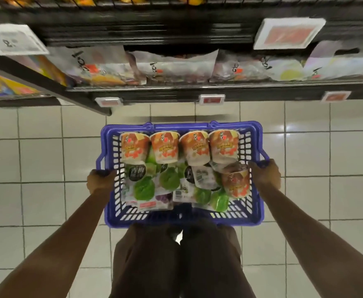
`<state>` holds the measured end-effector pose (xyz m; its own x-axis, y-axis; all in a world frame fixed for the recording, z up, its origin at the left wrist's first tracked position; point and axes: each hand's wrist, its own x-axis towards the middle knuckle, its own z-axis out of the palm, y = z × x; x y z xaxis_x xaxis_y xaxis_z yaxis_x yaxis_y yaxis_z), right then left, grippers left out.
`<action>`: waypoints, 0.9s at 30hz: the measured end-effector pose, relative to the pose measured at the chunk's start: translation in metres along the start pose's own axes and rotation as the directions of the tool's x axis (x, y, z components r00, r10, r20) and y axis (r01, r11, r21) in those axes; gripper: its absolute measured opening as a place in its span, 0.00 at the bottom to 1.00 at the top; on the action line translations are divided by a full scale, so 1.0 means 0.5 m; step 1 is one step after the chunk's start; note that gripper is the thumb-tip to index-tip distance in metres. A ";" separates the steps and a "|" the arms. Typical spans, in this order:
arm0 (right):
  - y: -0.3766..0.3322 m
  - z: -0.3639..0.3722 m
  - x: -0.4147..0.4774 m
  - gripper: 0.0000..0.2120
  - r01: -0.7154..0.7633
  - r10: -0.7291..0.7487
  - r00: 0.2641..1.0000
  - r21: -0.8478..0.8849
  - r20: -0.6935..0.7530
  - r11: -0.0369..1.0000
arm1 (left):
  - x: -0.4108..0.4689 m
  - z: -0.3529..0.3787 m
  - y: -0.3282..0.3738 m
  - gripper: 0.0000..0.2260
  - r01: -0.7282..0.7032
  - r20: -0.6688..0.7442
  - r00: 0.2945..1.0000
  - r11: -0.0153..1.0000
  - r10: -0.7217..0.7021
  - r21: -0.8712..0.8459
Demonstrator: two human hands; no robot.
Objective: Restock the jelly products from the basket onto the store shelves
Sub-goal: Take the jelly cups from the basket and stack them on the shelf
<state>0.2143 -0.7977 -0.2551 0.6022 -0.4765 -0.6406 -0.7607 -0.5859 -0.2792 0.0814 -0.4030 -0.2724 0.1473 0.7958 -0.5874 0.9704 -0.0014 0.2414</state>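
Left hand (pixel 99 179) and right hand (pixel 264 175) fingers grip basket (pixel 182 220) side rims; floor (pixel 305 134) shows before shelf edge (pixel 165 96).

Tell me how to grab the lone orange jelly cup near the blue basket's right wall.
Come from above and pinch the orange plastic jelly cup across its rounded side wall. It lies on its side over green jelly packs, beside the wall of the blue plastic basket, leaving only its top free.
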 end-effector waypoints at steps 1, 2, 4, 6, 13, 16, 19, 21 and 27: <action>0.001 -0.003 -0.002 0.13 0.000 0.000 1.000 0.006 0.002 1.000 | -0.001 -0.005 0.003 0.12 0.005 0.022 1.000 1.000 -0.005 0.001; 0.003 -0.006 -0.004 0.12 -0.003 0.003 1.000 0.023 0.001 1.000 | -0.005 -0.010 0.007 0.12 0.003 0.037 0.999 1.000 -0.003 0.007; 0.013 -0.015 -0.013 0.11 -0.017 0.018 1.000 0.083 -0.021 0.996 | -0.016 -0.021 0.015 0.13 -0.017 0.039 0.999 1.000 0.017 0.021; 0.027 -0.035 -0.031 0.11 -0.028 0.035 0.998 0.135 -0.051 0.990 | -0.036 -0.039 0.028 0.12 -0.057 0.024 0.998 0.998 0.057 0.022; 0.065 -0.227 -0.183 0.11 -0.093 0.144 0.976 0.281 -0.165 0.955 | -0.203 -0.186 0.133 0.10 -0.205 0.015 0.979 0.974 0.204 0.101; 0.079 -0.353 -0.284 0.11 -0.125 0.209 0.954 0.346 -0.215 0.930 | -0.311 -0.276 0.201 0.13 -0.317 0.040 0.948 0.938 0.314 0.139; 0.096 -0.493 -0.400 0.13 -0.171 0.293 0.925 0.424 -0.242 0.889 | -0.447 -0.370 0.275 0.14 -0.438 0.061 0.899 0.886 0.433 0.151; 0.115 -0.584 -0.479 0.12 -0.194 0.344 0.905 0.475 -0.251 0.858 | -0.545 -0.424 0.317 0.16 -0.504 0.089 0.864 0.849 0.496 0.160; 0.230 -0.824 -0.637 0.15 -0.221 0.485 0.829 0.633 -0.278 0.741 | -0.834 -0.488 0.449 0.24 -0.677 0.225 0.735 0.705 0.639 0.211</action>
<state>0.0351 -0.9835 0.2115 0.1973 -0.8618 -0.4673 -0.8508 0.0863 -0.5183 0.1911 -0.5873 0.2152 0.7717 0.4482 -0.4511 0.6245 -0.6680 0.4046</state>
